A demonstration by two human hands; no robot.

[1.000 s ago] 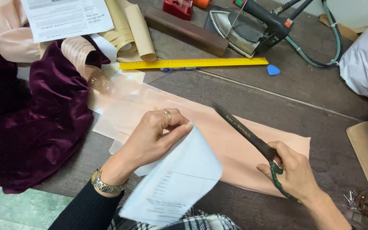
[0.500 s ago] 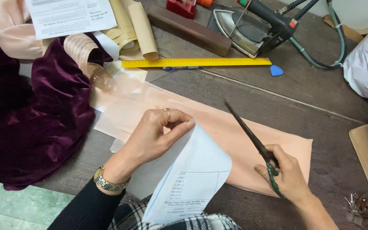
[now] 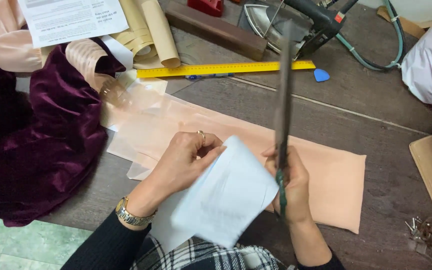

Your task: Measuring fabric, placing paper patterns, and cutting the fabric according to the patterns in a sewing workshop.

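Two hands busy — left hand (image 3: pixel 186 157) pinching paper (image 3: pixel 226 197), right hand (image 3: pixel 291 187) gripping scissors (image 3: pixel 282 115).

white paper sheet (image 3: pixel 224 197): printed on one side, bent and lifted, blurred, lower centre of frame, pinched at its upper left edge | scissors (image 3: pixel 282 115): long dark blades, green handle, standing almost vertical, blurred, centre of frame | peach fabric (image 3: pixel 326 172): long flat strip, lying on the dark table, centre to right

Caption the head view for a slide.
Left hand holds white paper; right hand raises scissors over peach fabric.
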